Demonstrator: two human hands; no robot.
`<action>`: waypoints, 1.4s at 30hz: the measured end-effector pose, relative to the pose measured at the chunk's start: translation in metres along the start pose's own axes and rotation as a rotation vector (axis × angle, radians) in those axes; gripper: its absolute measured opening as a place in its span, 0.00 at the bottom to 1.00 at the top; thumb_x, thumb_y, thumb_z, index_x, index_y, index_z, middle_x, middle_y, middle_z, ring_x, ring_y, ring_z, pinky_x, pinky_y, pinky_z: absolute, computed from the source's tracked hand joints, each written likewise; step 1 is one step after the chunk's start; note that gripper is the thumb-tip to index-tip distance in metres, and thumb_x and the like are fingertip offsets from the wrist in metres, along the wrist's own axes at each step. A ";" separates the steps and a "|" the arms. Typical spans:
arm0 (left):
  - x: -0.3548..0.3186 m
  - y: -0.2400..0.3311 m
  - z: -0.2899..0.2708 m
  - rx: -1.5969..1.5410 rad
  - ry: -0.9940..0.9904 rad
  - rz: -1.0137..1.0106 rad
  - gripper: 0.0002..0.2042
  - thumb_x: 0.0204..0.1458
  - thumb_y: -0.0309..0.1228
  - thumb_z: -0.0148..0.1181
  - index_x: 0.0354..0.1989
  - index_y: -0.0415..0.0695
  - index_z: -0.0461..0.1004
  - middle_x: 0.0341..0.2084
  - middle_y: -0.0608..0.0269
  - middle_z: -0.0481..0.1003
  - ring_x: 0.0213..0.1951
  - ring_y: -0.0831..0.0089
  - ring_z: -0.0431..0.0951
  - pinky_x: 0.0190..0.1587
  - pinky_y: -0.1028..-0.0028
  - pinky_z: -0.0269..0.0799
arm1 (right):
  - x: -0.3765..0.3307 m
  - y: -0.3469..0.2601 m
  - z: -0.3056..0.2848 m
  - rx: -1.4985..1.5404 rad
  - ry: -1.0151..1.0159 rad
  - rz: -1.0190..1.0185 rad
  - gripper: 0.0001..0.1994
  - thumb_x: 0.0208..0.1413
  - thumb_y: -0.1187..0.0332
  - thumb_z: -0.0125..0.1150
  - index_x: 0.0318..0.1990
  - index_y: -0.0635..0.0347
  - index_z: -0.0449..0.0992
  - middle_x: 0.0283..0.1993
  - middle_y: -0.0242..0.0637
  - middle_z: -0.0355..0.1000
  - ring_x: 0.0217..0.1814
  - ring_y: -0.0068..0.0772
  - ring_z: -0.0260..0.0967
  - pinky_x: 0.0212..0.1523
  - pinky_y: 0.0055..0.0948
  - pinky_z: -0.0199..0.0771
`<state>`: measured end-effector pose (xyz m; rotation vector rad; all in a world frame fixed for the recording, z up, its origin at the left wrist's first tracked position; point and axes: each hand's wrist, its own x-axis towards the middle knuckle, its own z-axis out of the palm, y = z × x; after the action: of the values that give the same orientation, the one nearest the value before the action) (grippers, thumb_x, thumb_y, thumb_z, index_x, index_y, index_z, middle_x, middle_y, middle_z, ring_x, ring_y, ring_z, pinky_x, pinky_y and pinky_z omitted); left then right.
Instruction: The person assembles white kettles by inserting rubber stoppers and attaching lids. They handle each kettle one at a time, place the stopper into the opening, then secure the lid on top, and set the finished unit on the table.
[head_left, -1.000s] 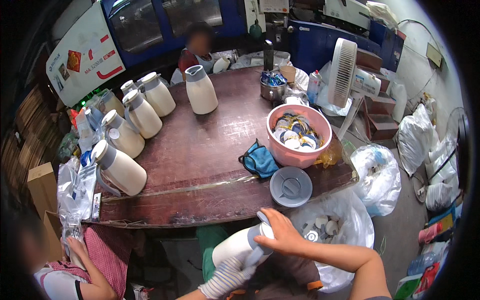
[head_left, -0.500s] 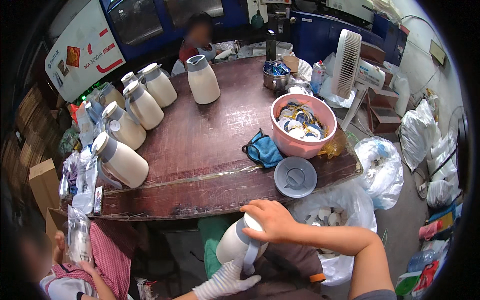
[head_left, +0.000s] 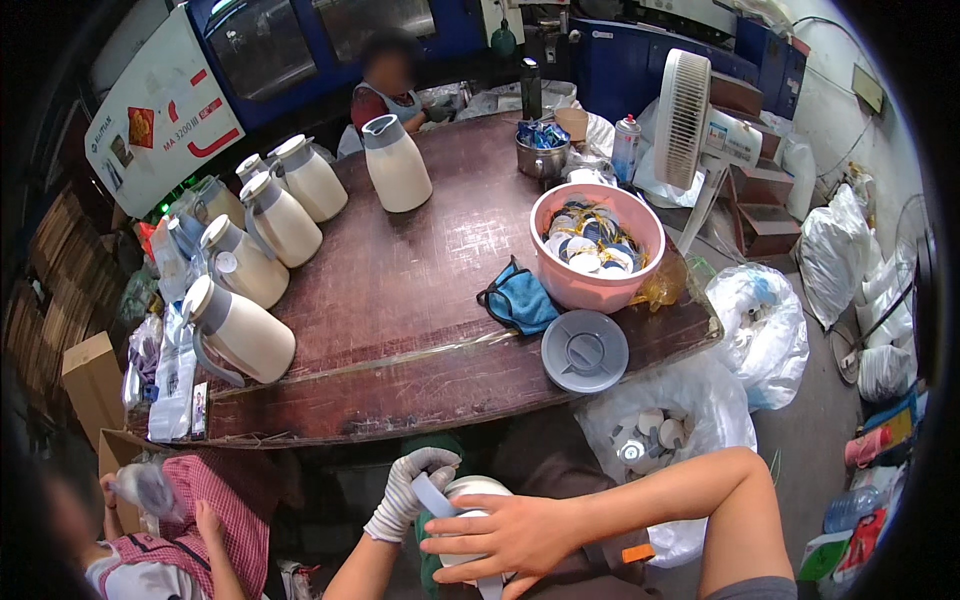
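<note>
A cream thermos jug (head_left: pixel 478 488) with a grey handle is in front of my lap, partly hidden by my hands. My left hand (head_left: pixel 408 492), in a striped white glove, is closed at the jug beside its handle (head_left: pixel 432 497). Bare, my right hand (head_left: pixel 505 538) grips across the jug with its fingers a little apart; the lower body is covered. On the table stand several similar jugs (head_left: pixel 245 335), most of them along the left side, and one more jug (head_left: pixel 397 165) towards the back.
A pink bucket (head_left: pixel 598 292) of round tags, a grey round lid (head_left: pixel 585 350) and a blue cloth item (head_left: pixel 520 298) lie on the dark table (head_left: pixel 400 290). A fan (head_left: pixel 685 120) is beyond. Bags (head_left: pixel 755 340) flank the right edge. Co-workers (head_left: pixel 375 90) sit at the back and lower left.
The jug has tipped and turned, its handle now on the left. My left hand has moved up beside the handle; my right hand has come down over the jug.
</note>
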<state>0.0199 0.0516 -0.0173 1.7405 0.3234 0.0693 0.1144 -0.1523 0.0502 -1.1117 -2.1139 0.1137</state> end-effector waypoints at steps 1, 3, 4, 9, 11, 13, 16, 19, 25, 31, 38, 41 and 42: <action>-0.001 0.000 0.003 -0.017 0.008 -0.009 0.08 0.51 0.23 0.61 0.40 0.40 0.78 0.27 0.70 0.76 0.30 0.85 0.72 0.34 0.81 0.70 | 0.001 -0.003 0.002 0.005 -0.014 0.022 0.32 0.53 0.40 0.54 0.61 0.46 0.65 0.65 0.46 0.58 0.68 0.50 0.54 0.61 0.51 0.57; -0.004 0.000 0.006 -0.046 0.040 -0.023 0.08 0.52 0.23 0.61 0.40 0.41 0.78 0.26 0.70 0.76 0.30 0.85 0.72 0.34 0.81 0.70 | 0.008 -0.012 -0.019 0.019 0.001 0.141 0.21 0.50 0.53 0.61 0.50 0.52 0.74 0.60 0.46 0.64 0.60 0.45 0.64 0.59 0.43 0.61; -0.005 0.003 0.007 -0.026 0.109 -0.041 0.07 0.53 0.23 0.60 0.40 0.41 0.78 0.27 0.69 0.76 0.31 0.84 0.73 0.35 0.80 0.71 | 0.002 -0.007 -0.016 -0.015 0.008 0.202 0.27 0.51 0.45 0.58 0.55 0.48 0.71 0.59 0.45 0.64 0.59 0.46 0.64 0.57 0.44 0.62; -0.031 0.035 -0.003 -0.205 -0.167 -0.374 0.13 0.48 0.27 0.66 0.42 0.39 0.76 0.27 0.66 0.76 0.27 0.81 0.73 0.30 0.79 0.71 | -0.046 0.032 -0.023 -0.153 0.055 0.818 0.31 0.53 0.38 0.53 0.58 0.48 0.70 0.53 0.43 0.68 0.56 0.43 0.66 0.50 0.41 0.64; -0.037 0.068 0.016 -0.365 -0.354 -0.474 0.15 0.48 0.29 0.66 0.44 0.40 0.76 0.23 0.68 0.74 0.23 0.82 0.71 0.27 0.81 0.67 | -0.053 0.051 -0.026 0.037 0.140 0.928 0.31 0.54 0.39 0.53 0.59 0.49 0.69 0.55 0.44 0.68 0.57 0.45 0.66 0.54 0.41 0.64; -0.037 0.063 0.010 -0.531 -0.411 -0.548 0.15 0.49 0.32 0.66 0.44 0.41 0.76 0.23 0.69 0.74 0.22 0.83 0.70 0.25 0.82 0.65 | -0.049 0.057 -0.030 0.159 0.103 0.935 0.31 0.56 0.40 0.52 0.58 0.53 0.70 0.57 0.44 0.68 0.59 0.47 0.65 0.59 0.41 0.63; -0.042 0.067 0.020 -0.586 -0.332 -0.549 0.15 0.50 0.36 0.67 0.43 0.42 0.77 0.23 0.70 0.73 0.22 0.83 0.69 0.24 0.82 0.63 | -0.046 0.079 -0.056 0.287 0.079 0.855 0.28 0.57 0.44 0.55 0.54 0.58 0.73 0.58 0.45 0.68 0.60 0.48 0.64 0.61 0.40 0.62; -0.044 0.065 0.032 -0.640 -0.190 -0.443 0.13 0.51 0.33 0.65 0.42 0.40 0.77 0.31 0.61 0.76 0.23 0.81 0.70 0.24 0.81 0.64 | -0.052 0.116 -0.121 0.115 0.354 0.968 0.15 0.57 0.58 0.59 0.43 0.60 0.79 0.43 0.43 0.75 0.46 0.41 0.73 0.50 0.36 0.71; -0.036 0.031 0.063 -0.756 -0.013 -0.302 0.08 0.53 0.28 0.63 0.39 0.38 0.78 0.39 0.53 0.78 0.23 0.80 0.72 0.25 0.80 0.68 | -0.106 0.241 -0.195 -0.554 0.269 1.156 0.11 0.52 0.65 0.57 0.39 0.51 0.82 0.39 0.45 0.77 0.44 0.46 0.75 0.47 0.39 0.73; -0.034 0.002 0.087 -0.615 -0.010 -0.274 0.08 0.55 0.28 0.62 0.40 0.40 0.79 0.21 0.70 0.75 0.22 0.84 0.71 0.26 0.82 0.67 | -0.129 0.265 -0.203 -0.687 0.132 1.250 0.08 0.47 0.65 0.59 0.32 0.50 0.83 0.39 0.46 0.77 0.41 0.48 0.75 0.45 0.44 0.74; -0.035 0.003 0.079 -0.576 0.022 -0.207 0.08 0.55 0.28 0.61 0.41 0.38 0.78 0.28 0.67 0.77 0.25 0.84 0.73 0.29 0.81 0.70 | -0.108 0.190 -0.226 0.024 0.962 1.071 0.19 0.56 0.58 0.60 0.42 0.68 0.78 0.40 0.34 0.77 0.41 0.23 0.71 0.43 0.24 0.67; -0.039 -0.009 0.072 -0.663 0.109 -0.149 0.10 0.54 0.27 0.61 0.43 0.38 0.77 0.31 0.64 0.78 0.25 0.81 0.74 0.30 0.79 0.72 | -0.112 0.131 -0.170 0.377 1.073 0.981 0.20 0.57 0.60 0.58 0.50 0.68 0.75 0.50 0.38 0.73 0.48 0.24 0.70 0.51 0.22 0.67; -0.038 -0.005 0.071 -0.670 0.134 -0.109 0.10 0.54 0.27 0.60 0.43 0.38 0.76 0.31 0.64 0.78 0.25 0.81 0.74 0.30 0.79 0.72 | -0.110 0.108 -0.147 0.508 1.067 1.009 0.21 0.56 0.60 0.59 0.51 0.67 0.74 0.49 0.38 0.74 0.49 0.26 0.71 0.50 0.26 0.70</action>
<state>-0.0013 -0.0251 -0.0311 1.0548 0.4348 0.1927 0.3208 -0.2028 0.0530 -1.3624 -0.4454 0.3924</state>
